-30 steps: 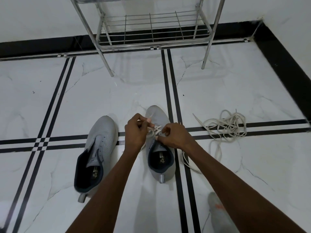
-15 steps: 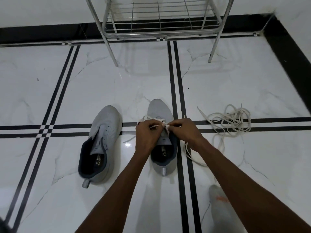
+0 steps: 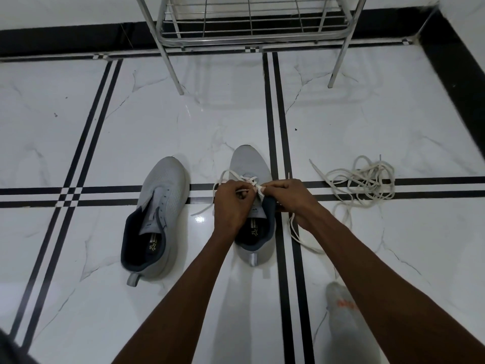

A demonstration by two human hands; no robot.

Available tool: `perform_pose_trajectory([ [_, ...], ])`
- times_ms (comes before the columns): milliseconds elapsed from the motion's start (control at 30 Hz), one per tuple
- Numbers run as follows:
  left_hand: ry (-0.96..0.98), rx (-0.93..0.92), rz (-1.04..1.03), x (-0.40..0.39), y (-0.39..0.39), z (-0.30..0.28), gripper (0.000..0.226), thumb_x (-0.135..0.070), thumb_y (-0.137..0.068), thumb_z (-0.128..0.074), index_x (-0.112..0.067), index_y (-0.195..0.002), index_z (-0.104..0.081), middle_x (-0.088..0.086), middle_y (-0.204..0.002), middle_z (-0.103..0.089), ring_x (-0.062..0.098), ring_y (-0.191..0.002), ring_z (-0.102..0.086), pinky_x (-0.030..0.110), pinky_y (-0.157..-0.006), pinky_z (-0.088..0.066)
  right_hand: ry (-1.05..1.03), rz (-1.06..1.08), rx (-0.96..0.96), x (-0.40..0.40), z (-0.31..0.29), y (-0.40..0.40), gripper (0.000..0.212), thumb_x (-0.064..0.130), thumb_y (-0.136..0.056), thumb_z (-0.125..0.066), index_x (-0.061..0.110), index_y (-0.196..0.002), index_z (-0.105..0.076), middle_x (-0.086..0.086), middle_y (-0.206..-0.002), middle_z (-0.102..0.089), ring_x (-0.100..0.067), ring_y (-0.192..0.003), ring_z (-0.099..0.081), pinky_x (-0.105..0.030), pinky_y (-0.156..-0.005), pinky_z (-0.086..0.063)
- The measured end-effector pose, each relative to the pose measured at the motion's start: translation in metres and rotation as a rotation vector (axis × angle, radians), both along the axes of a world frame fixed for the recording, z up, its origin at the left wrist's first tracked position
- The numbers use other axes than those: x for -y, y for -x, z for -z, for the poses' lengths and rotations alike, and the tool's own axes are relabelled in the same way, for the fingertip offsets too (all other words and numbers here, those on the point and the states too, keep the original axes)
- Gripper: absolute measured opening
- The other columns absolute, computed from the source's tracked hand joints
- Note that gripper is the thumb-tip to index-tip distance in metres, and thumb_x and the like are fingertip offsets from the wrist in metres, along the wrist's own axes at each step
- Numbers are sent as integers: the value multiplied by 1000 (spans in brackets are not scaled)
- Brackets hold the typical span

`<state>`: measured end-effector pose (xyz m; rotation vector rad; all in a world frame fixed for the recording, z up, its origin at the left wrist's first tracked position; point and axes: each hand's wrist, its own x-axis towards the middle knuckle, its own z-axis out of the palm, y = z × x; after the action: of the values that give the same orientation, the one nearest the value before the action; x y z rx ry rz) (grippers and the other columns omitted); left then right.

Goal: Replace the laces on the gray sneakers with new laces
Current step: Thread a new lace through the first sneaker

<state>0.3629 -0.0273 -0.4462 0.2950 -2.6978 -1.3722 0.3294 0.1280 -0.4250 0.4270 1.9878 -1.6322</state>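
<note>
- Head view: two gray mesh sneakers with dark blue linings are sitting on the glossy white marble floor (image 3: pixel 136 132), which is crossed by paired black stripes, toes pointing away from the person.
- The left gray sneaker (image 3: pixel 160 208) is lying unlaced, its eyelets bare and its tongue showing, well apart from both hands.
- The right gray sneaker (image 3: pixel 249 169) is standing just beside the lengthwise black stripes, with a white flat lace (image 3: pixel 231 176) crossing its upper eyelets and looping out toward the left.
- The left hand (image 3: pixel 231 203) is hovering over the middle of this sneaker, its fingers curled together and pinching a strand of the white lace; a loose end is trailing onto the floor to the left of the hand.
- The right hand (image 3: pixel 286 197) is meeting the left one above the tongue, its fingers pressed together and pinching the lace right by the left hand's fingertips.
- A tangled heap of off-white laces (image 3: pixel 363 181) is lying on the floor to the right of the hands, one strand curling back beside the right sneaker's heel.
- A chrome wire rack (image 3: pixel 252 32) is standing against the black skirting at the top.
- A gray-socked foot (image 3: pixel 341 306) is resting at the lower right.
</note>
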Motion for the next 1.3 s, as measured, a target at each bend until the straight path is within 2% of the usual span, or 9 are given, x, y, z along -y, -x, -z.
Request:
perform_pose_trajectory([
  [200,6,60,-94,-5,3,3,16,-37,-86,-78,-24,-95,-81,-3,-106,-70,16,-104,-56,44,-96,-47,177,11,103,-6,2,2,15,19,-96,-66,5,-101,-72,-4,-80,-71,-8,-67,-67,-27,-70,-60],
  [400,201,-20,-132,-10,-4,-10,28,-44,-93,-68,-20,-80,-75,-2,-88,-70,17,-92,-55,38,-84,-35,22,-20,20,5,6,10,17,17,-98,-64,2,-100,-71,-10,-81,-68,-13,-68,-64,-23,-62,-58],
  [567,32,71,-34,-11,-8,-4,51,-60,-94,-50,-23,-73,-78,-12,-60,-66,8,-64,-62,44,-80,-52,-25,-21,-73,7,7,8,15,13,-96,-63,1,-100,-71,-9,-80,-70,-13,-66,-65,-24,-59,-56],
  [733,80,168,-106,-12,-8,-15,41,-35,-86,-59,-24,-48,-51,-8,-48,-49,13,-63,-55,36,-76,-31,10,-20,-117,-3,12,10,13,7,-97,-56,0,-99,-66,-13,-84,-69,-17,-73,-68,-37,-72,-62],
  [833,55,183,-161,-12,-10,-10,37,-33,-88,-59,-23,-53,-58,-8,-53,-56,11,-70,-58,40,-81,-30,-254,52,-170,-34,22,16,22,11,-94,-52,2,-85,-69,-18,-85,-72,-25,-75,-71,-50,-76,-61],
  [933,10,175,-160,-12,-11,-10,35,-29,-90,-60,-18,-57,-64,-5,-56,-59,10,-68,-57,32,-75,-28,-621,3,-308,-50,21,16,21,16,-94,-62,1,-108,-68,-14,-109,-68,-23,-100,-64,-33,-88,-49],
  [1000,3,165,-146,-14,-10,-13,33,-25,-91,-61,-13,-61,-66,-1,-59,-61,9,-66,-55,18,-71,-24,-591,-40,-512,-39,15,14,43,23,-89,-73,6,-126,-60,-9,-116,-58,-17,-101,-55,-28,-87,-44],
  [1100,-43,142,-103,-12,-10,-14,32,-21,-93,-63,-6,-65,-68,8,-62,-63,17,-63,-58,6,-66,-32,-490,-292,-695,-8,9,13,29,21,-87,-74,9,-114,-73,-9,-108,-69,-16,-95,-59,-21,-90,-44],
  [1300,7,143,-96,-9,-9,-7,37,-34,-85,-53,-19,-52,-54,-2,-51,-52,15,-60,-55,47,-78,-44,-729,-434,-640,-10,25,12,17,12,-88,-60,9,-80,-75,-9,-78,-70,-26,-74,-65,-35,-72,-53],
])
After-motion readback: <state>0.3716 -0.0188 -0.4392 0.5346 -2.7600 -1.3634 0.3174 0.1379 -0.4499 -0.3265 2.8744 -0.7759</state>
